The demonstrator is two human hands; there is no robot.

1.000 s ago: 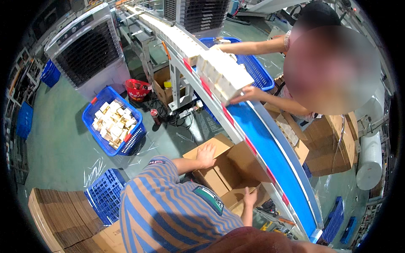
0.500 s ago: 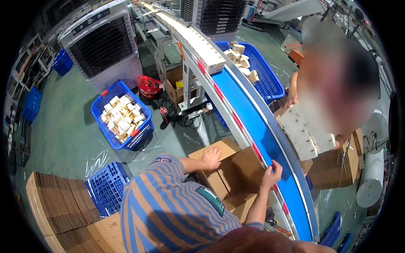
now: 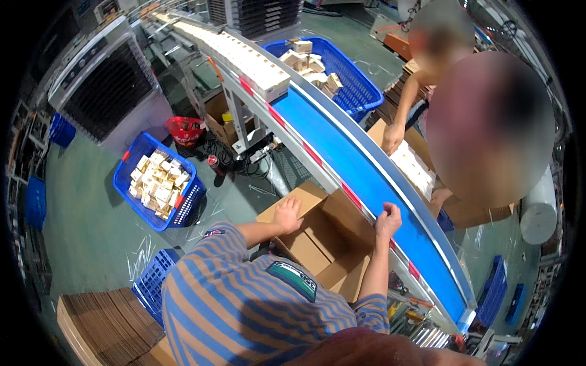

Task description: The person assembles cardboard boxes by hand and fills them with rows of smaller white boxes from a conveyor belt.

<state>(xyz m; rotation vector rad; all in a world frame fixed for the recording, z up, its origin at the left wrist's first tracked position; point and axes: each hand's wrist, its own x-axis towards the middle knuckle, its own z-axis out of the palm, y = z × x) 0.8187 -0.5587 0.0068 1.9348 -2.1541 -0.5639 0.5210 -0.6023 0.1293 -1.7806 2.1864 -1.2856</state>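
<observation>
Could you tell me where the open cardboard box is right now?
In the head view, the open cardboard box sits low centre, beside the blue conveyor belt, under the left hand.

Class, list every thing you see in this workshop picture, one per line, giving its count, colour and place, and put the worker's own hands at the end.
Open cardboard box: one, brown, below the belt, in front of the wearer.
Conveyor belt: one, blue, running top left to bottom right.
Row of small cartons: many, cream, on the belt's upper end.
Plastic baskets of small boxes: two, blue, one on the floor at left, one beyond the belt.
Empty plastic crate: one, blue, lower left floor.
Flat cardboard stack: one, brown, bottom left.
Cooling fan unit: one, grey, upper left.
Co-worker's hand: one, at the belt's far edge.
Left hand: on the box flap.
Right hand: at the belt's near edge.
</observation>
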